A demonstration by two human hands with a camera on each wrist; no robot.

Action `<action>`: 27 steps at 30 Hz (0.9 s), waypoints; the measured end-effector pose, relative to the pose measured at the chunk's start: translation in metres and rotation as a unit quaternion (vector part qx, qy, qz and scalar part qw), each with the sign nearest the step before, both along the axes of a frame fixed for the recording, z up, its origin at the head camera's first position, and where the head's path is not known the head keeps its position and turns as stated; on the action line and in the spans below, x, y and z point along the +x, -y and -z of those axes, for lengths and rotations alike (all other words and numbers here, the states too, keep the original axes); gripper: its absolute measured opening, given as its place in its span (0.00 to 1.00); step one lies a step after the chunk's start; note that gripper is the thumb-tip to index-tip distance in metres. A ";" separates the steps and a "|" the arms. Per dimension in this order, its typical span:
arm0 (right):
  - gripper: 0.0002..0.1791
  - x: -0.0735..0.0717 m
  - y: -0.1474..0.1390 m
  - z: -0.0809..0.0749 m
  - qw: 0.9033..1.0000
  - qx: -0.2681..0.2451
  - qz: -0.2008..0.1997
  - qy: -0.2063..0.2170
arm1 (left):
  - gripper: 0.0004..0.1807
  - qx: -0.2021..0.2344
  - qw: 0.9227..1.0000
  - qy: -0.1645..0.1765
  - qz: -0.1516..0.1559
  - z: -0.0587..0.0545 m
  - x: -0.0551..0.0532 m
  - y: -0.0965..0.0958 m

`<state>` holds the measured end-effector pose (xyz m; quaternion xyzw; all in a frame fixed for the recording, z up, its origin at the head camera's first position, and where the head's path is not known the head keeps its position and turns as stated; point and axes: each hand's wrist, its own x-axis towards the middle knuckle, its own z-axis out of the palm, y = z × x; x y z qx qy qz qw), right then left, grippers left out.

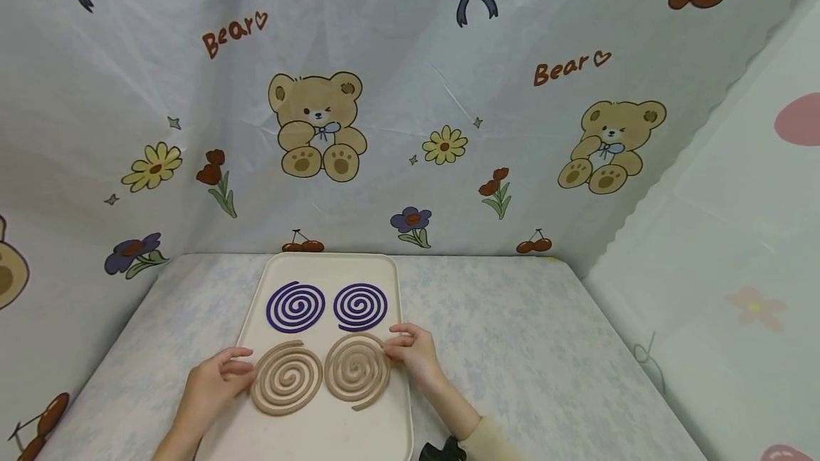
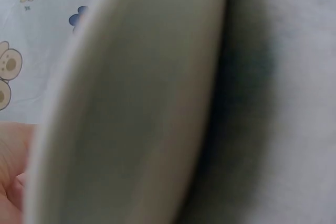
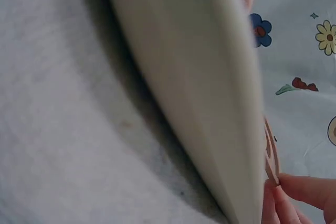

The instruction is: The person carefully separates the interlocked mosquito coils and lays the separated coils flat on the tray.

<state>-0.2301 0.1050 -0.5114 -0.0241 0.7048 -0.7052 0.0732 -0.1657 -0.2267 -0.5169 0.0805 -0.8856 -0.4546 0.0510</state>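
Observation:
Two tan mosquito coils lie side by side over the near half of a cream tray. At the outer edge of the left one, my left hand pinches its rim with bent fingers. My right hand pinches the upper right edge of the other tan coil. In the right wrist view that coil stands above the tray rim between thumb and fingertips. Two dark blue coils rest on the tray's far half. The left wrist view shows mostly tray wall, hiding the left fingertips.
A pale mottled table extends on both sides of the tray. Behind it hangs a printed cloth with bears and flowers. A small black object shows near the right forearm. A thin cord hangs at the right.

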 end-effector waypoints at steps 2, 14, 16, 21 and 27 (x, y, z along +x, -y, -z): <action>0.23 0.000 0.000 0.002 1.000 0.015 -0.001 -0.011 | 0.20 0.002 1.000 0.005 0.000 0.000 0.000 0.000; 0.24 -0.003 -0.003 0.004 0.994 0.094 -0.019 -0.058 | 0.16 0.024 0.999 0.021 -0.016 -0.008 -0.002 0.005; 0.24 -0.003 -0.004 0.004 0.993 0.098 -0.019 -0.064 | 0.16 0.031 0.999 0.025 -0.016 -0.010 -0.004 0.005; 0.23 -0.003 -0.007 0.002 0.994 0.090 -0.011 -0.056 | 0.16 0.035 0.999 0.017 -0.016 -0.016 -0.008 0.004; 0.23 -0.003 -0.010 -0.005 0.996 0.073 -0.010 -0.042 | 0.17 0.042 0.999 -0.022 -0.011 -0.026 -0.014 -0.002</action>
